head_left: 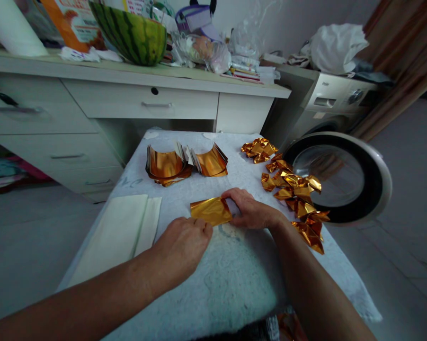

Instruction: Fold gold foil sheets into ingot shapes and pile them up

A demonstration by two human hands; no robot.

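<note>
A small sheet of shiny gold foil paper (211,211) lies on the cloth-covered table, its upper edge curling over. At its lower edge my left hand (184,242) is closed, with the fingertips on the paper and partly hidden. My right hand (247,208) pinches the sheet's right end between thumb and fingers. Beyond the hands stand two stacks of curved gold foil sheets, a left stack (166,166) and a right stack (210,162), with pale backing edges showing. Folded gold foil pieces (298,187) form a heap along the table's right side.
Pale folded paper sheets (123,227) lie at the table's left. Behind is a white drawer desk (185,102) bearing a cut watermelon (131,35), bags and clutter. An open washing machine door (341,175) reaches up to the table's right edge.
</note>
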